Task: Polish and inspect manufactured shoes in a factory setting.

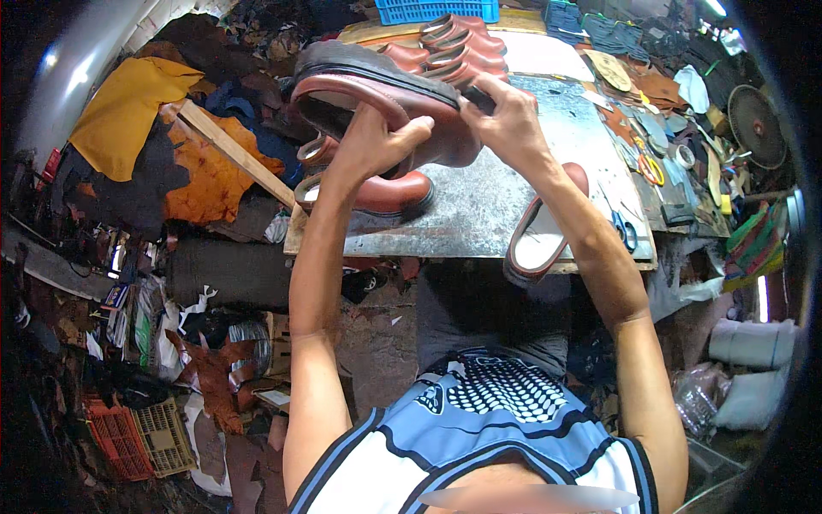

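Note:
A reddish-brown leather shoe (441, 141) with a dark sole is raised above the workbench, tilted with its sole upward. My left hand (372, 150) reaches into the shoe's opening and grips it from within, thumb outside. At the shoe's other end, my right hand (514, 124) is closed at the sole's edge, around a small dark piece; whether that is part of the sole or a separate tool, I cannot tell. Below the left hand lies another brown shoe (398, 194) on the metal-topped bench (479, 210). Under my right forearm sits a shoe (541, 236) with a pale insole.
Several brown shoes (462, 51) stand at the bench's far end, before a blue crate (437, 10). Blue-handled scissors (627, 231) lie at the right edge; orange-handled scissors (651, 169) lie beyond. Left are a wooden bar (235, 150) and yellow leather (128, 107). A fan (758, 127) stands far right.

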Tool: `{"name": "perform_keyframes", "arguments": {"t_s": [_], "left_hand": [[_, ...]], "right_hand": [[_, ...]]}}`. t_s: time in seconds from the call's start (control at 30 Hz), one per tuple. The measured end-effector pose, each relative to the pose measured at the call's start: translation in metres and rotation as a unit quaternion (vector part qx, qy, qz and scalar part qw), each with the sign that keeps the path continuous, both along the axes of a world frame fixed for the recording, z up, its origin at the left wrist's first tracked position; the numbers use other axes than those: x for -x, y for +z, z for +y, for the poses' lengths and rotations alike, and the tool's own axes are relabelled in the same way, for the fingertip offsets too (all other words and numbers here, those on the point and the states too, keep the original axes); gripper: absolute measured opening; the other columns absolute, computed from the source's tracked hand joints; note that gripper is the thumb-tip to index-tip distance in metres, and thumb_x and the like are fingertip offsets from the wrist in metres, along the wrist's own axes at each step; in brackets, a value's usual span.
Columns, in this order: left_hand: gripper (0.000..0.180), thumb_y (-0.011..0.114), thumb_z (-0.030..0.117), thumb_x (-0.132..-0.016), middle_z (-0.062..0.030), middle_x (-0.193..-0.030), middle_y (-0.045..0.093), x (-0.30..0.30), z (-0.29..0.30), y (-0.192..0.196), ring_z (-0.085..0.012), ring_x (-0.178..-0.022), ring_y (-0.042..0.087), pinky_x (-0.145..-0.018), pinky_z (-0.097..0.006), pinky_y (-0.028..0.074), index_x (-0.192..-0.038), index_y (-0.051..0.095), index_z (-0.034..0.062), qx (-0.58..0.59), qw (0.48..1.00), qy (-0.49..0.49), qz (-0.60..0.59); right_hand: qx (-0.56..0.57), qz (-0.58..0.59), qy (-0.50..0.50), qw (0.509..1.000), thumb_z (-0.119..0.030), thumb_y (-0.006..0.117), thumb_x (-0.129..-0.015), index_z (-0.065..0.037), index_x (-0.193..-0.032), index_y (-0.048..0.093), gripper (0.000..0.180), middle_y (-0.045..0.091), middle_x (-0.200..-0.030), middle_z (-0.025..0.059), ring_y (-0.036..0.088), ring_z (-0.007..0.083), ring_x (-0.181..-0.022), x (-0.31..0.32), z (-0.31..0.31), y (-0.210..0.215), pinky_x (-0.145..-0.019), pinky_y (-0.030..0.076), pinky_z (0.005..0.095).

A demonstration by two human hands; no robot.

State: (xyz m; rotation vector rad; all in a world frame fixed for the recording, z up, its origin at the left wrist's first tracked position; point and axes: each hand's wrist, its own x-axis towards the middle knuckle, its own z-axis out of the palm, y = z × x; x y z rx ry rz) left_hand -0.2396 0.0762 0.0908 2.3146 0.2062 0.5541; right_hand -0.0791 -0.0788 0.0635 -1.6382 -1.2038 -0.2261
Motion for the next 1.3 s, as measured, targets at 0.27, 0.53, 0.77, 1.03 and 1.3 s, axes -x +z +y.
{"name": "perform_keyframes", "arguments": {"t_s": [0.27,0.53,0.77,1.03,1.3], "left_hand": [[0.031,0.068,0.018,-0.082,-0.0170,-0.086,0.069,-0.013,-0.011,-0.012,-0.0251,-0.078,0.065,-0.077,-0.042,0.053,-0.106,0.071,-0.0017,-0.055,0.982,-0.036,-0.176],[0.030,0.066,0.016,-0.084,-0.0139,-0.076,0.067,-0.012,-0.002,-0.013,-0.0191,-0.066,0.062,-0.068,-0.036,0.053,-0.109,0.072,0.0004,-0.069,0.990,-0.023,-0.119],[0.031,0.063,0.017,-0.085,-0.0114,-0.068,0.062,-0.012,-0.013,-0.011,-0.0156,-0.060,0.057,-0.061,-0.036,0.050,-0.109,0.071,0.0001,-0.069,0.981,-0.058,-0.170],[0.032,0.065,0.018,-0.086,-0.0121,-0.074,0.069,-0.014,-0.011,-0.015,-0.0160,-0.064,0.062,-0.065,-0.034,0.052,-0.111,0.073,0.0014,-0.076,0.986,-0.007,-0.146],[0.028,0.067,0.020,-0.086,-0.0137,-0.072,0.068,-0.008,-0.004,-0.017,-0.0172,-0.064,0.062,-0.063,-0.035,0.052,-0.102,0.072,-0.0016,-0.074,0.985,-0.010,-0.157]], "right_hand": [[-0.043,-0.078,0.019,0.996,-0.028,0.067,-0.086,-0.004,-0.110,0.068,0.034,0.071,-0.103,0.0206,0.070,0.0371,-0.099,0.014,0.017,0.022,-0.088,0.053,0.0462],[-0.027,-0.071,0.017,0.997,-0.026,0.066,-0.088,-0.004,-0.111,0.068,0.032,0.072,-0.103,0.0197,0.071,0.0358,-0.100,0.028,0.021,0.033,-0.089,0.054,0.0466],[-0.066,-0.068,0.030,0.995,-0.024,0.067,-0.091,-0.001,-0.112,0.065,0.031,0.069,-0.092,0.0180,0.069,0.0283,-0.086,0.014,0.019,0.018,-0.079,0.052,0.0392],[0.036,0.003,-0.010,0.999,-0.031,0.067,-0.088,-0.005,-0.112,0.067,0.035,0.072,-0.100,0.0202,0.071,0.0358,-0.098,-0.010,0.015,0.005,-0.087,0.053,0.0455],[-0.016,-0.058,-0.010,0.998,-0.025,0.065,-0.088,-0.005,-0.114,0.067,0.032,0.071,-0.097,0.0205,0.069,0.0365,-0.092,0.002,0.022,0.007,-0.085,0.053,0.0441]]}}
